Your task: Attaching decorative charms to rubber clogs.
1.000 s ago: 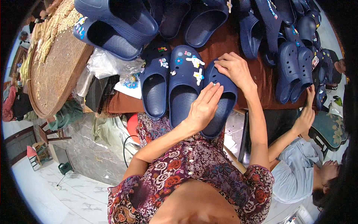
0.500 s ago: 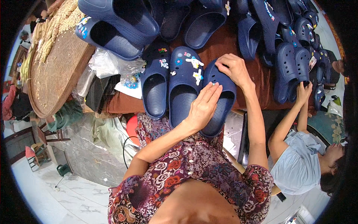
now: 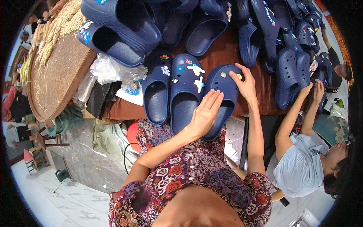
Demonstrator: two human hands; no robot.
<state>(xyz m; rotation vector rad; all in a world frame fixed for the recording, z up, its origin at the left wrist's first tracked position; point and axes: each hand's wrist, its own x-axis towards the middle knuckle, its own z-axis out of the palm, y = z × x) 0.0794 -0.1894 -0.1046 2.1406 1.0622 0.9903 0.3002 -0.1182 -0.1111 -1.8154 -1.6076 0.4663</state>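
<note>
A navy clog (image 3: 220, 80) is tilted at the table's front edge between my hands. My left hand (image 3: 206, 113) lies over its upper, fingers straight and together by a small pale piece, the thumb hidden. My right hand (image 3: 246, 86) grips the toe's right side, its thumb beside a small round yellow-and-white charm (image 3: 239, 76). A pale squarish charm (image 3: 223, 75) shows on the toe. Immediately left stands a second clog (image 3: 185, 81) with white figure charms and a blue flower, then a third clog (image 3: 156, 94) with charms.
More navy clogs (image 3: 130, 22) are piled along the far side of the brown-covered table (image 3: 221, 49). Clear plastic bags (image 3: 113, 70) and a round woven tray (image 3: 56, 79) with beans sit at left. On the right, a person in a light blue top (image 3: 300, 166) handles another clog (image 3: 287, 75).
My right hand has shifted off the toe's top to its right side, uncovering the charms there. My left hand stays on the clog's upper. The view has shifted slightly.
</note>
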